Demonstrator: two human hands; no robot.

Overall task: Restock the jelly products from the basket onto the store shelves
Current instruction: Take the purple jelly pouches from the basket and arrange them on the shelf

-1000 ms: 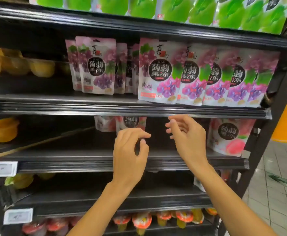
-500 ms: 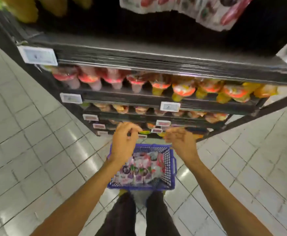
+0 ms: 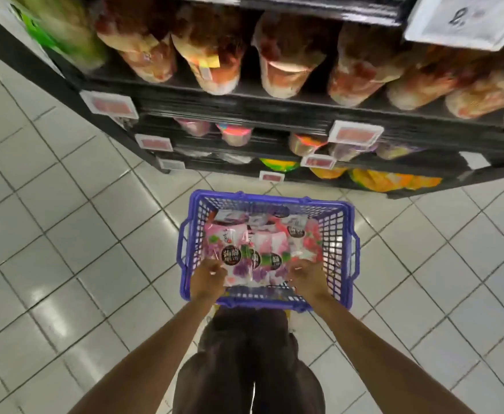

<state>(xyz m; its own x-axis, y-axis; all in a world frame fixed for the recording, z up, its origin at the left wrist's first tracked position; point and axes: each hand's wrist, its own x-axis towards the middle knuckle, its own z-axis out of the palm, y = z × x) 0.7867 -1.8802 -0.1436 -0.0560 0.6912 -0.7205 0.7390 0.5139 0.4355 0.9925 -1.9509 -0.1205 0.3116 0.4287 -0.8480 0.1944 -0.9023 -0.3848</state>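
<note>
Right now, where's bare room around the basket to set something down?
Free: floor tiles left of the basket, right of it, and between it and the shelf unit. Crowded: jelly pouches fill the basket, left hand and right hand gripping them; jelly cups line the shelves.

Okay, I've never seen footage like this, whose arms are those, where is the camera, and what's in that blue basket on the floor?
There is no machine here: a person wears one wide-angle camera on the head, looking down, so you see their own arms and legs. The blue basket stands on the tiled floor before the black store shelves, which carry blurred cups. In the basket lie pink and purple jelly pouches. The left hand and the right hand reach in and seem to grip the nearest pouches by their edges, one hand on each side.
</note>
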